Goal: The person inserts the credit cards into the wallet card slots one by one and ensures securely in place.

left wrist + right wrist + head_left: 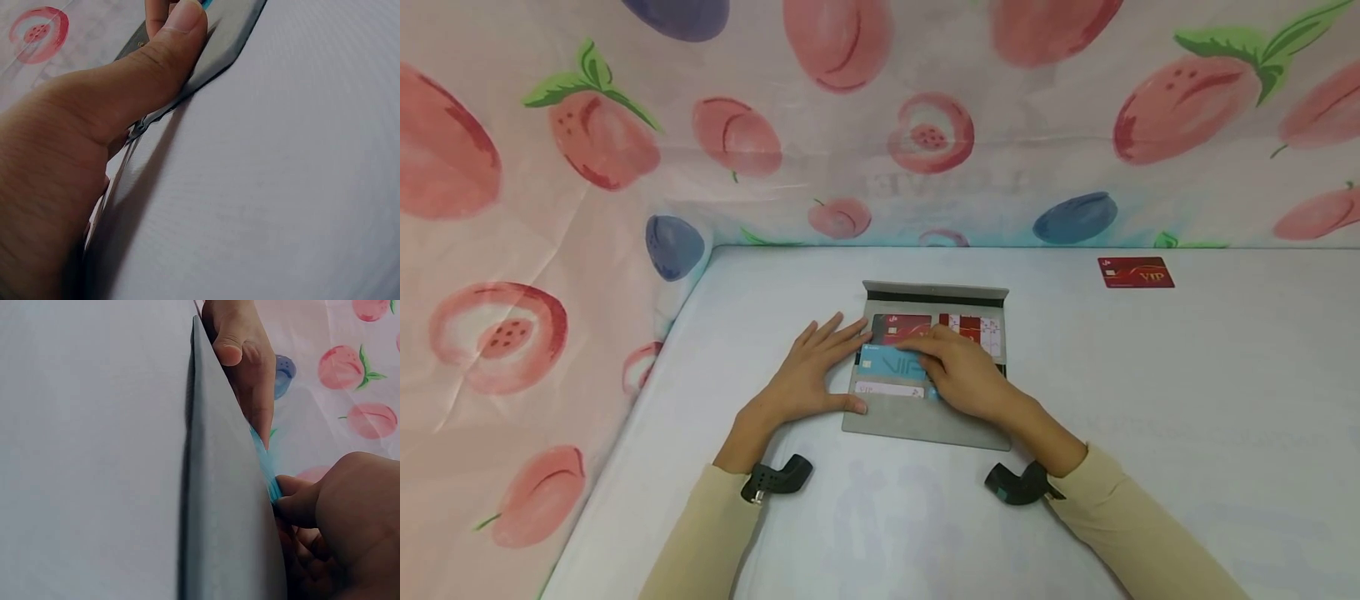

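Observation:
A grey card holder (925, 417) lies unfolded on the white table, with cards in its sleeves. My right hand (966, 375) is over its middle, holding a blue VIP card (887, 362) at the lower-left sleeve, index finger along the card's top edge. In the right wrist view, the thumb (300, 506) meets the blue card's edge; the other fingers are partly hidden. My left hand (808, 375) rests at the holder's left side, fingers spread, thumb on the lower-left edge. The left wrist view shows that thumb (156, 65) lying on the grey cover.
A red VIP card (1136, 272) lies apart at the back right of the table. Another red card (902, 327) and a red-and-white patterned card (988, 333) sit in the holder's upper sleeves. Fruit-printed cloth (835, 167) hangs behind and on the left.

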`<state>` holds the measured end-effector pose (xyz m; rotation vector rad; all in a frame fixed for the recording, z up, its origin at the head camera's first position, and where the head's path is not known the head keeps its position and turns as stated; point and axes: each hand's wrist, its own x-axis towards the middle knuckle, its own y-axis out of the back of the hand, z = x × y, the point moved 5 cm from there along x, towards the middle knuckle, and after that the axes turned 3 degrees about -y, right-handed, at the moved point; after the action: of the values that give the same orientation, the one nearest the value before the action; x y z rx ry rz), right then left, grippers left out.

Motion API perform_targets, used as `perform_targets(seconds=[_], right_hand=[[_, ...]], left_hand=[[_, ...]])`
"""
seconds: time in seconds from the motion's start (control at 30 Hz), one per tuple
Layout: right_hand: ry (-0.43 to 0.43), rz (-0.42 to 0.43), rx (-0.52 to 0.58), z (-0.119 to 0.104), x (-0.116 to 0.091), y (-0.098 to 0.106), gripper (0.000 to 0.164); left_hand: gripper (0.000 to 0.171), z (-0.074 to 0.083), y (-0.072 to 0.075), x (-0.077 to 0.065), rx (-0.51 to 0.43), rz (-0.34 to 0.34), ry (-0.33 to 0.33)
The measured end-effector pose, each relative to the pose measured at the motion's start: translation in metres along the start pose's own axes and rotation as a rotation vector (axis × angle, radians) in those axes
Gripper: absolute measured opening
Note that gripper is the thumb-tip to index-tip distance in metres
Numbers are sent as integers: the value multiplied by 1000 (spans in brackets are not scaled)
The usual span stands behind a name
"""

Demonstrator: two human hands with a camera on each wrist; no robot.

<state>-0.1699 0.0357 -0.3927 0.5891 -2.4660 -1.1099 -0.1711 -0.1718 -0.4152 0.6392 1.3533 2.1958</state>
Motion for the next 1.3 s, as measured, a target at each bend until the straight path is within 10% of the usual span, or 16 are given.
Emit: perform_targets(seconds=[1.3], right_hand=[[58, -56, 30, -12, -1, -5, 26]], left_hand=[[101, -1, 0, 0, -9, 14, -10]])
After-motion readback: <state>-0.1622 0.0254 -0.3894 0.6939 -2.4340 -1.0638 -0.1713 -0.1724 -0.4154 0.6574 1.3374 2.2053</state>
